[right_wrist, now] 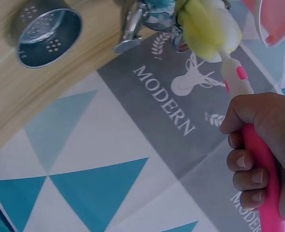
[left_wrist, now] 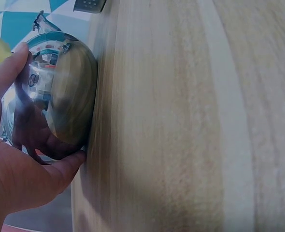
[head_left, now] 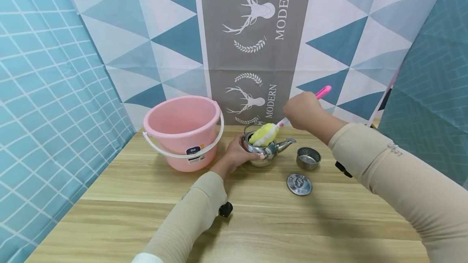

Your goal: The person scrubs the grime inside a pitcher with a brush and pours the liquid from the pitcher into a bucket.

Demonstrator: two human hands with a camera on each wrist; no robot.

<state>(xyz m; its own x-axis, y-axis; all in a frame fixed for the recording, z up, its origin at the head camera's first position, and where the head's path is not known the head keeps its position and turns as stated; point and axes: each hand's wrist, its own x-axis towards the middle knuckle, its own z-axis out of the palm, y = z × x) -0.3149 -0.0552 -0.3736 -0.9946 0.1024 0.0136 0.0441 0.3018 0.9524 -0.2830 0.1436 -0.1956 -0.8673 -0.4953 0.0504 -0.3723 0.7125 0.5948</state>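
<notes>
A shiny metal teapot (head_left: 269,154) stands on the wooden table, its spout toward the right and its top uncovered. My left hand (head_left: 239,152) grips its body from the left side, the thumb near the upper edge and the fingers low around it in the left wrist view. My right hand (right_wrist: 265,150) holds a sponge brush by its pink handle (right_wrist: 261,164), fingers curled round it. The yellow and white sponge head (head_left: 264,134) tilts down into the teapot's mouth, its lower end hidden inside.
A perforated metal strainer (head_left: 308,158) sits right of the teapot, with a round metal lid (head_left: 299,184) in front of it. To the left stands a pink bucket (head_left: 179,149) with a white handle. Patterned cloth (head_left: 329,31) hangs behind the table (head_left: 270,230).
</notes>
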